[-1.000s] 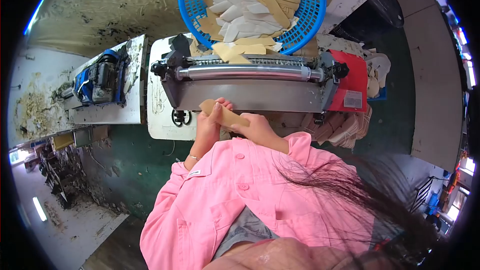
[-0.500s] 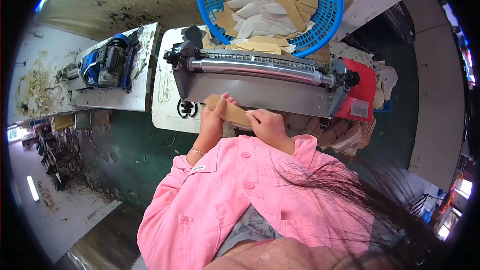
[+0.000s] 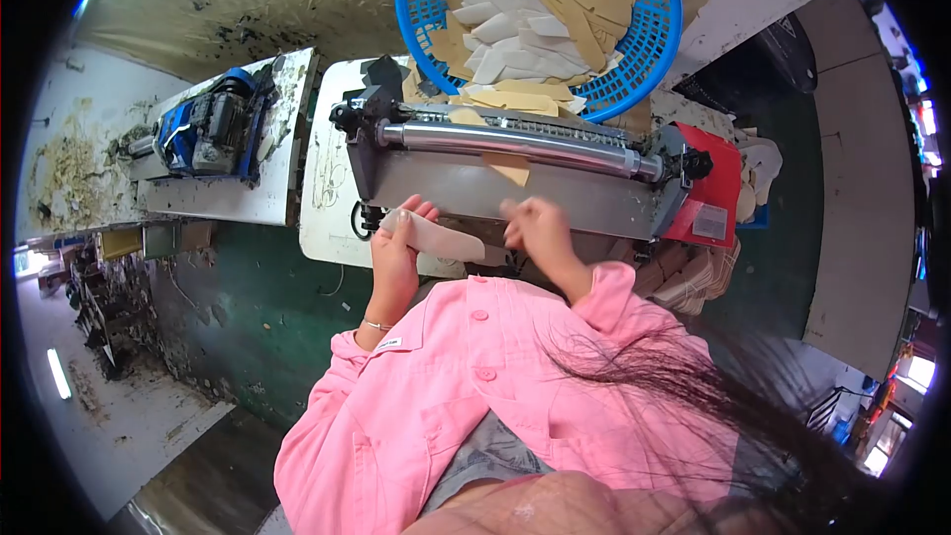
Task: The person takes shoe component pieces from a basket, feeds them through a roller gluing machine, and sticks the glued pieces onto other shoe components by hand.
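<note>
My left hand (image 3: 398, 243) is closed on a pale, long flat piece (image 3: 448, 241) with a rounded end, thumb on top, in front of the machine. To its right, my right hand (image 3: 540, 238) is raised near the front edge of the metal plate, apart from the pale piece. Its fingers are smeared by motion. A tan flat piece (image 3: 507, 168) lies under the shiny roller (image 3: 505, 142), its front end sticking out over the grey plate (image 3: 436, 178). Behind the roller shows another bit of tan material (image 3: 466, 116).
Behind the machine, a blue plastic basket (image 3: 404, 15) holds many white and tan flat pieces. A red housing (image 3: 708, 178) sits at the machine's right end. To the left, a blue motor unit (image 3: 213, 124) stands on a dirty white table (image 3: 282, 173). Stacked pieces (image 3: 693, 282) lie below right.
A tan piece that both hands held is now under the roller. My right hand has moved up and right, away from my left. My left hand now shows a pale piece and sits slightly lower left.
</note>
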Motion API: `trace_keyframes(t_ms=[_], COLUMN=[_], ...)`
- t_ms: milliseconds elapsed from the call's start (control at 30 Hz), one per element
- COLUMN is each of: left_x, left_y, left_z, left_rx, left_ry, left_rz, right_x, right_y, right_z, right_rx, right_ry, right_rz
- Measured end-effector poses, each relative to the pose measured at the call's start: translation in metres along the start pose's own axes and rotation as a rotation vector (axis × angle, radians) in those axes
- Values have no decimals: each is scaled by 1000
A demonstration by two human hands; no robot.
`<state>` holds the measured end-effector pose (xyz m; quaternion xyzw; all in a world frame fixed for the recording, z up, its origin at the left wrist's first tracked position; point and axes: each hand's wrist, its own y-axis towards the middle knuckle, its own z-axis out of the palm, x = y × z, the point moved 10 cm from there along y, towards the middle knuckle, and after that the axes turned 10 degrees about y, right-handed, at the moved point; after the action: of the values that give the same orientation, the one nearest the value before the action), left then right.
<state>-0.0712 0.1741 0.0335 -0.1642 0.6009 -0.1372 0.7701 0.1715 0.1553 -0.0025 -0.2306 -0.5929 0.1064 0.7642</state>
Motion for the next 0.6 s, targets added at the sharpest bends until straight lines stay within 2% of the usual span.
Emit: trace_keyframes(t_ms=[67,100,167,200,267,300,333,400,433,533,600], left_x=[3,1,-12,-21,-48,-56,-58,-61,-62,-53,-46], left_y=[-2,-4,-9,-13,-35,-50,-65,-69,-70,-64,-55], left_z=[9,16,33,40,73,93,112,119,120,115,98], left_rx=[28,57,109,135,300,397,490,513,525,582,481], left_ry=[26,46,139,189,651,830,1006,904,856,757,663], left_rz=[-11,4,133,196,466,636,808,807,805,690,626], right_x=[1,5,22,16,5,24,24,26,29,28,0], right_y=[-29,-35,-45,-45,-43,-59,-56,-52,-62,-43,-29], right_z=[25,33,50,57,68,81,81,83,86,76,55], right_rx=[161,204,261,308,396,496,503,519,534,637,427], right_ry=[-182,-196,-271,-213,-94,212,246,309,397,89,-16], right_rz=[70,26,-14,9,49,240,210,153,332,28,232])
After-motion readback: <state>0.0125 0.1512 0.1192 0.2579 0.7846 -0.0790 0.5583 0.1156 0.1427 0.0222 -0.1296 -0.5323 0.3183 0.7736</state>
